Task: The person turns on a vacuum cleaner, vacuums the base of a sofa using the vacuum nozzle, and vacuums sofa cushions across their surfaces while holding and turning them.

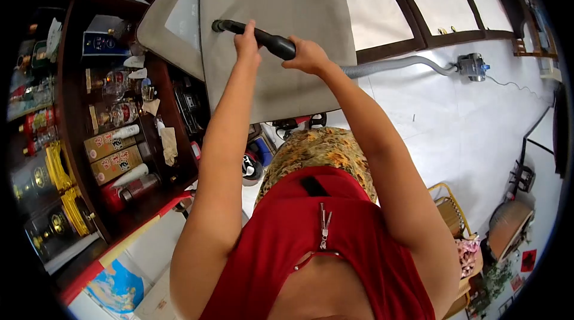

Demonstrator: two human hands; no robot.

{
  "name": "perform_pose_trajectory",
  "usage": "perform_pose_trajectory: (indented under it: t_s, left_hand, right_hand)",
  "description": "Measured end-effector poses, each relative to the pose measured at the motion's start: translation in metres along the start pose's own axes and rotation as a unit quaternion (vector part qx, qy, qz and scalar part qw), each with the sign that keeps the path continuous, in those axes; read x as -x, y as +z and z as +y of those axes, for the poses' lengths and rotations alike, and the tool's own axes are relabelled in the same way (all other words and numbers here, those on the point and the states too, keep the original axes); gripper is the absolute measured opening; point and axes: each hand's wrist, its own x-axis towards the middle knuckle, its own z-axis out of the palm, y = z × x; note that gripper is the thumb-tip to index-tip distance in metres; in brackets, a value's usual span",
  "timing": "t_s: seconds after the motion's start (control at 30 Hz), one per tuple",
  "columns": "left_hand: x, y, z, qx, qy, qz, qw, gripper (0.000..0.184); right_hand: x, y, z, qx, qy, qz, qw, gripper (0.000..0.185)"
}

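Note:
A black vacuum cleaner handle [268,39] lies across a grey-beige cushioned seat [287,90], its round brush end touching the fabric near the left edge. My left hand [247,45] is wrapped round the middle of the tube. Farther right, my right hand [306,55] grips the thick rear end of the handle. From behind that hand a grey ribbed hose [397,67] runs right to the small vacuum body [472,67] on the white floor.
Dark wooden shelves [72,69] with bottles and boxes stand at the left. A dark-framed white panel unit [382,9] adjoins the seat. A yellow-framed chair [448,212] is at the lower right, and a thin cord runs from the vacuum body.

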Motion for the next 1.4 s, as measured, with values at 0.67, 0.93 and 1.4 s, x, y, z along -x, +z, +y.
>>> perform_pose_trajectory:
  t_s: [0.67, 0.93, 1.4]
  left_hand:
    - [0.060, 0.062, -0.036, 0.063, 0.001, 0.011, 0.998, 0.029]
    - [-0.017, 0.055, 0.058, 0.160, 0.035, 0.131, 0.978, 0.032]
    - [0.041, 0.046, -0.043, 0.100, -0.179, 0.048, 0.978, 0.023]
  right_hand:
    - [0.121, -0.042, 0.069, -0.121, -0.043, 0.020, 0.992, 0.071]
    - [-0.021, -0.073, 0.062, -0.004, -0.117, -0.102, 0.988, 0.063]
    - [0.114, -0.048, 0.107, 0.058, 0.089, -0.188, 0.976, 0.060]
